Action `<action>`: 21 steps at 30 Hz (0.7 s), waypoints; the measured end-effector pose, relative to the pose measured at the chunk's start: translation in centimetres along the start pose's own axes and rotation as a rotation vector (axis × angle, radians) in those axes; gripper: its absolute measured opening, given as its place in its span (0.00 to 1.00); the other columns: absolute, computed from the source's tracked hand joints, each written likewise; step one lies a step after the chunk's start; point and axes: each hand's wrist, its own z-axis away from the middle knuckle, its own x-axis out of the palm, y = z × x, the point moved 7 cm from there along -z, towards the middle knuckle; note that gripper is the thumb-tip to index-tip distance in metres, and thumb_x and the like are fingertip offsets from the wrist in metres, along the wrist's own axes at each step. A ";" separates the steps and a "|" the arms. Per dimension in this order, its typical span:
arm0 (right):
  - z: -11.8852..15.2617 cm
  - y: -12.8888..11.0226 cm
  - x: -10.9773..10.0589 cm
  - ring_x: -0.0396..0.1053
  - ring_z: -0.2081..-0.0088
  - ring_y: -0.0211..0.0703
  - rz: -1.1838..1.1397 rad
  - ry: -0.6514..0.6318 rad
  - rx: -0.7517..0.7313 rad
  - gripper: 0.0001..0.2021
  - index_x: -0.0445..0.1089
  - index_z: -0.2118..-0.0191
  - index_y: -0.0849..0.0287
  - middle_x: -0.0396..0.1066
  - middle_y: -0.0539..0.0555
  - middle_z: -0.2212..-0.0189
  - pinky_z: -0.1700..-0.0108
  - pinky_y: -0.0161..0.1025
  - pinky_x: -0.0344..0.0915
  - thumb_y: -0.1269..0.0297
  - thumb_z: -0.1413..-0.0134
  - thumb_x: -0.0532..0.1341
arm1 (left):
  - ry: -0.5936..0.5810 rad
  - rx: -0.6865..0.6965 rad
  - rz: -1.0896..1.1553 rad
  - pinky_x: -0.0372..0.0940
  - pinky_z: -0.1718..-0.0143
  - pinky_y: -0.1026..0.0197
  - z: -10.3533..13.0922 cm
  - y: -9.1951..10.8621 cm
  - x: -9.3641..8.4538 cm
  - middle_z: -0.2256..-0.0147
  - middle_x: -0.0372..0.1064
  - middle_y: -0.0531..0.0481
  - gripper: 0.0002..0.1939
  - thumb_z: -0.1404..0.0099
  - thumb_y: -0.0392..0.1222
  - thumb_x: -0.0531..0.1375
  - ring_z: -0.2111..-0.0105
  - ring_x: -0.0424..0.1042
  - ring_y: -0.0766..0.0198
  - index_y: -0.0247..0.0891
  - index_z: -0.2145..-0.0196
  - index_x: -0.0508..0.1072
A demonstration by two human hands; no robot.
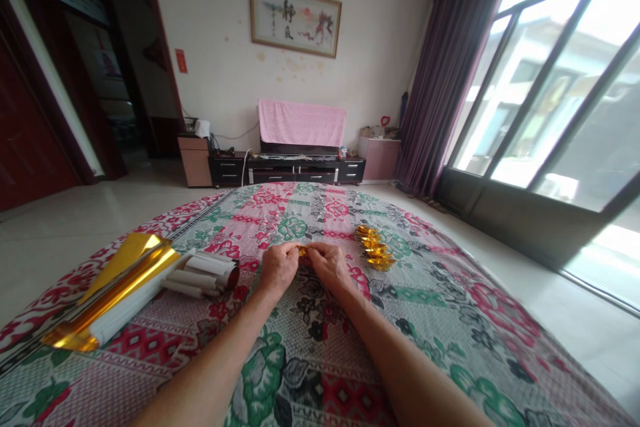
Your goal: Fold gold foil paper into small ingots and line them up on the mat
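Over the middle of the cloth-covered table, my left hand [279, 268] and my right hand [328, 265] meet with fingers pinched together. Between them is a small piece of gold foil paper [303, 252], mostly hidden by the fingers. To the right of my right hand lies a row of folded gold paper pieces [374, 248], shiny and pointed at their ends. On the left side rests gold foil sheeting [145, 275], partly rolled, with a white underside. Beside it are several pale paper rolls [197, 277], nearer to my left hand.
A flowered cloth in red, green and grey covers the rounded table [295, 347]. Beyond it stands a low black cabinet [230, 172] with a pink cloth [303, 121] draped over something on top. Tall windows and a purple curtain [440, 67] are on the right.
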 end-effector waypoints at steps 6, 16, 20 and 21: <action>-0.2 0.7 0.0 0.64 0.77 0.36 -0.041 0.042 0.068 0.15 0.75 0.72 0.60 0.69 0.48 0.81 0.75 0.29 0.57 0.63 0.52 0.50 | -0.018 0.010 0.027 0.66 0.61 0.68 -0.1 0.2 0.3 0.65 0.76 0.52 0.15 0.42 0.37 0.51 0.64 0.74 0.65 0.41 0.63 0.77; -0.3 1.1 0.1 0.65 0.77 0.37 -0.043 0.034 0.122 0.15 0.76 0.67 0.60 0.73 0.49 0.78 0.74 0.30 0.59 0.63 0.54 0.53 | -0.001 0.008 0.066 0.67 0.63 0.68 -0.6 -1.0 0.8 0.69 0.76 0.50 0.16 0.42 0.36 0.51 0.67 0.74 0.65 0.39 0.62 0.77; -0.2 1.2 0.2 0.65 0.78 0.36 -0.100 0.011 0.150 0.15 0.76 0.67 0.61 0.72 0.50 0.79 0.75 0.29 0.58 0.62 0.53 0.53 | -0.013 0.035 0.074 0.67 0.64 0.66 -0.5 -0.6 0.7 0.70 0.76 0.49 0.16 0.42 0.36 0.51 0.68 0.74 0.64 0.37 0.62 0.77; -0.3 1.3 0.2 0.65 0.78 0.37 -0.119 0.005 0.156 0.16 0.76 0.67 0.62 0.72 0.50 0.79 0.75 0.30 0.58 0.62 0.53 0.53 | -0.016 0.039 0.078 0.67 0.64 0.65 -0.5 -0.5 0.7 0.70 0.76 0.49 0.16 0.42 0.36 0.51 0.68 0.74 0.63 0.36 0.62 0.76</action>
